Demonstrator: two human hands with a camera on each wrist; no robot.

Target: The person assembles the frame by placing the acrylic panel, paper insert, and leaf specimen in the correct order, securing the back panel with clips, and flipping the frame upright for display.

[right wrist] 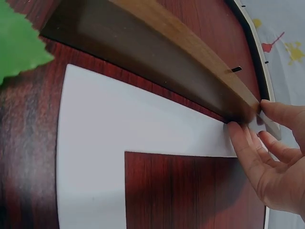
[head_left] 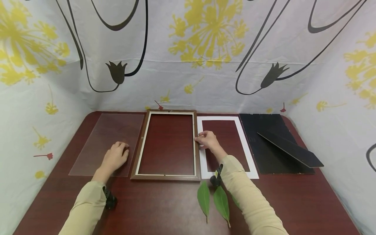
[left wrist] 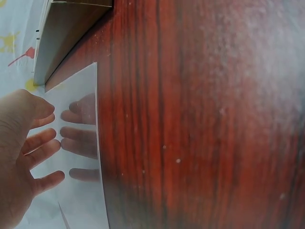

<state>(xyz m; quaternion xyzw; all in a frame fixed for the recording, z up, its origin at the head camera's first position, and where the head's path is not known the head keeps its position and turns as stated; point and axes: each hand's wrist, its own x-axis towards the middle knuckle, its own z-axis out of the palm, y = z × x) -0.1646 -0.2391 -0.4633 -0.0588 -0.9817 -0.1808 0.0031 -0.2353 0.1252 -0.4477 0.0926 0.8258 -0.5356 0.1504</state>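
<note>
A brown picture frame (head_left: 165,178) with a pale inner edge lies in the middle of the dark red table. My right hand (head_left: 209,142) pinches its right side; in the right wrist view the thumb is over the rail (right wrist: 190,52) and the fingers are at its outer face. Under that hand lies a white mat (head_left: 244,147) with a rectangular opening. My left hand (head_left: 116,156) hovers over a clear sheet (head_left: 97,143) left of the frame. In the left wrist view its fingers are loosely bent, apart from their reflections in the sheet (left wrist: 81,191).
A black board (head_left: 255,137) lies at the right, its stand leg (head_left: 290,150) sticking up at an angle. Green leaves (head_left: 203,197) lie near the front, one partly hidden by the right sleeve. Patterned cloth (head_left: 176,81) hangs behind and beside the table.
</note>
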